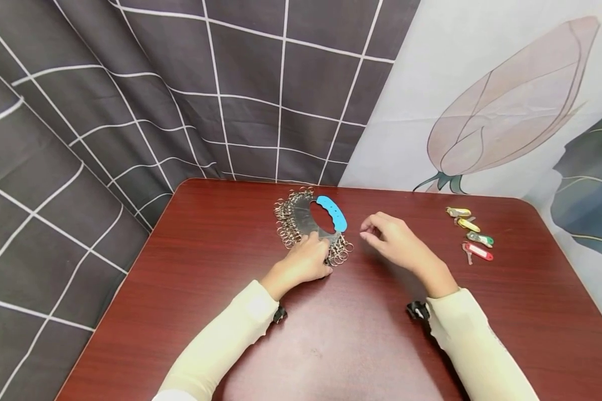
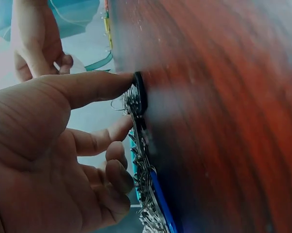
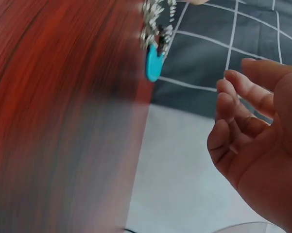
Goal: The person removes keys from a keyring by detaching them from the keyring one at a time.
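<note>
A key holder (image 1: 303,216) lies on the table, a grey fan-like band edged with many small metal rings and closed by a blue grip (image 1: 333,214). My left hand (image 1: 305,257) is at its near end. In the left wrist view, the thumb and index finger sit on either side of a small black tag (image 2: 140,92) and some metal rings, pinching them close over the table. My right hand (image 1: 392,238) hovers right of the blue grip, fingers loosely bent, with nothing in it.
To the right lie several keys with tags: two yellow tags (image 1: 459,212), a green tag (image 1: 480,239) and a red tag (image 1: 479,251). The reddish-brown table (image 1: 221,317) ends at a dark checked curtain (image 1: 251,67) and a pale flower-print cloth (image 1: 401,128).
</note>
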`<action>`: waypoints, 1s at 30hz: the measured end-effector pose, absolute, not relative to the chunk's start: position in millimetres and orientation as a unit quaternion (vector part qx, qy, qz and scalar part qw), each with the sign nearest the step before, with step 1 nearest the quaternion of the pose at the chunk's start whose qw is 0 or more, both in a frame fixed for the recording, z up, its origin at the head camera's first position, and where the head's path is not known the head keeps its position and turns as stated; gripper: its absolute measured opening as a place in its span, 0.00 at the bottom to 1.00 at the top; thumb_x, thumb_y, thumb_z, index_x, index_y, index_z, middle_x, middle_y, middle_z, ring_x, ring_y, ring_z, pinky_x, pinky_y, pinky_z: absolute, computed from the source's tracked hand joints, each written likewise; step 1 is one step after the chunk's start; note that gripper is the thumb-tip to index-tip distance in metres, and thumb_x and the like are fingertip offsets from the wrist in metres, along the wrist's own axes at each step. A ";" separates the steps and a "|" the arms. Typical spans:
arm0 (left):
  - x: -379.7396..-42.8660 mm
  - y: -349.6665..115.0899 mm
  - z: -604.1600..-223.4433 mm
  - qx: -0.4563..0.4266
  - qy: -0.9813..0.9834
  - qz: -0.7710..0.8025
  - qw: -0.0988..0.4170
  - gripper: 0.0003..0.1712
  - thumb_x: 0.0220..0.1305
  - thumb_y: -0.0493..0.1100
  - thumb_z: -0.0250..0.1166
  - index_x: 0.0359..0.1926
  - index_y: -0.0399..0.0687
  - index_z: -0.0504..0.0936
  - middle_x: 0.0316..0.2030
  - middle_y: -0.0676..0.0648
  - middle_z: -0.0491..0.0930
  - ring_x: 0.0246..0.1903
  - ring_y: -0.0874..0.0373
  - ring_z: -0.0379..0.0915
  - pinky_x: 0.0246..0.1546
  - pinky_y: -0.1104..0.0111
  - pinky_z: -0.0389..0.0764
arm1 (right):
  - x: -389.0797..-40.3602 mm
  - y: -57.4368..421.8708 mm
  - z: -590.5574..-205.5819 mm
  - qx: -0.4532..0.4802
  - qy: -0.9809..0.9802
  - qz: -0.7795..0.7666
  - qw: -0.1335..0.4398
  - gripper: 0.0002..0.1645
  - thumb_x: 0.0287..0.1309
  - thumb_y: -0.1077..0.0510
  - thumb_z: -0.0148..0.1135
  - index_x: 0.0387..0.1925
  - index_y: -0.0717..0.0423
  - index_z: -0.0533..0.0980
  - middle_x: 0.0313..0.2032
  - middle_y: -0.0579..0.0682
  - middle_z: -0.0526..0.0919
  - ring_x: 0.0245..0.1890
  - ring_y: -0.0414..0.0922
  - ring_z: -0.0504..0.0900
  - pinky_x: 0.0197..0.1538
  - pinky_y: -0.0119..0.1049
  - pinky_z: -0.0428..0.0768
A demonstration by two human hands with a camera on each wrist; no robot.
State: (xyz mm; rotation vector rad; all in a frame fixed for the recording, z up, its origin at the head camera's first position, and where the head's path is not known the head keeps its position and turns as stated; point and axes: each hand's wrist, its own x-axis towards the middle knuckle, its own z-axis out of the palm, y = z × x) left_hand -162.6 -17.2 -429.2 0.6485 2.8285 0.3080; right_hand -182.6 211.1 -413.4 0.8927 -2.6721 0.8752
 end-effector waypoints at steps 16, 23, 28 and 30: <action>-165.4 -19.6 -433.2 0.247 0.948 0.177 0.097 0.14 0.49 0.38 0.67 0.13 0.54 0.74 0.26 0.51 0.72 0.36 0.54 0.70 0.38 0.61 0.77 | -190.9 174.4 -411.3 0.285 -0.907 0.311 -0.014 0.02 0.61 0.58 0.60 0.33 0.50 0.79 0.27 0.44 0.81 0.29 0.40 0.77 0.34 0.38 0.79; -172.4 -26.3 -428.9 0.245 0.923 0.275 0.108 0.13 0.49 0.36 0.62 0.13 0.52 0.73 0.15 0.55 0.71 0.24 0.61 0.70 0.28 0.70 0.72 | -188.8 174.8 -412.8 0.289 -0.902 0.320 -0.033 0.02 0.61 0.58 0.61 0.33 0.51 0.79 0.27 0.45 0.83 0.29 0.40 0.79 0.35 0.39 0.80; -176.3 -31.5 -426.2 0.210 0.909 0.336 0.133 0.08 0.54 0.40 0.63 0.21 0.51 0.78 0.21 0.54 0.77 0.24 0.61 0.72 0.28 0.69 0.74 | -186.7 172.3 -411.3 0.293 -0.898 0.325 -0.042 0.04 0.61 0.59 0.61 0.35 0.55 0.80 0.29 0.47 0.84 0.30 0.40 0.80 0.37 0.40 0.81; -178.2 -33.0 -426.3 0.201 0.902 0.355 0.140 0.07 0.57 0.40 0.62 0.23 0.50 0.79 0.24 0.52 0.78 0.25 0.60 0.72 0.29 0.68 0.75 | -185.4 170.8 -409.6 0.293 -0.899 0.322 -0.052 0.05 0.62 0.59 0.60 0.36 0.56 0.81 0.29 0.47 0.84 0.30 0.40 0.80 0.37 0.40 0.81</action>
